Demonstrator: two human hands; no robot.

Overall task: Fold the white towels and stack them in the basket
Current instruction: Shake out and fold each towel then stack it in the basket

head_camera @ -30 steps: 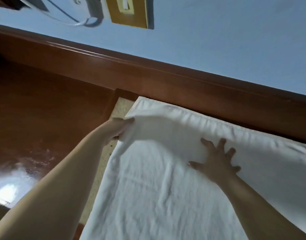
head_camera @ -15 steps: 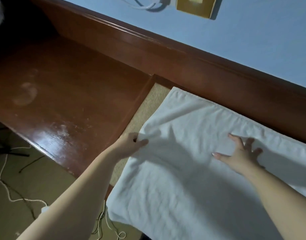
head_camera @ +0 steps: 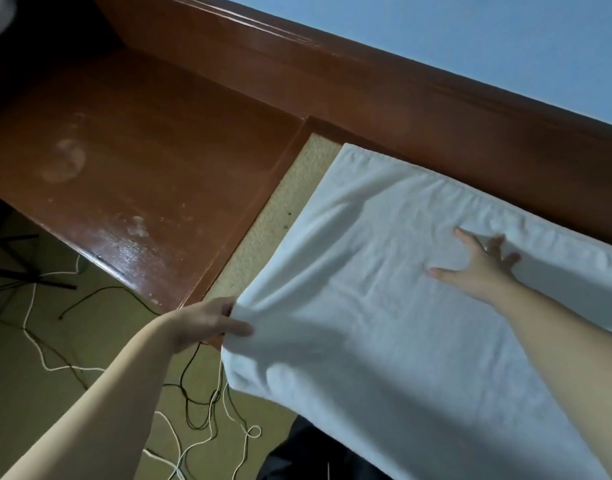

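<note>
A pale blue wall (head_camera: 471, 39) runs behind a glossy reddish-brown wooden table (head_camera: 142, 161) with a raised back rail, its varnish scuffed and marked by whitish smudges; to the right of the polished top lies a recessed panel with a coarse, speckled beige surface (head_camera: 280, 220). Spread over that panel, reaching the rail at the back and hanging past the front edge, is the white towel (head_camera: 384, 341), a large rectangle of soft, matte cloth, creased with shallow wrinkles and hemmed along its far edge. The left hand (head_camera: 207, 320), its arm extended from the lower left, pinches the towel's left edge between thumb and curled fingers, bunching the cloth into folds that fan out from the grip. The right hand (head_camera: 477, 265), its forearm lying across the cloth, rests flat on the towel with fingers straight and spread apart, palm down. Below the table, thin white and black cords (head_camera: 207, 410) lie tangled in loops on the olive floor (head_camera: 38, 393).
</note>
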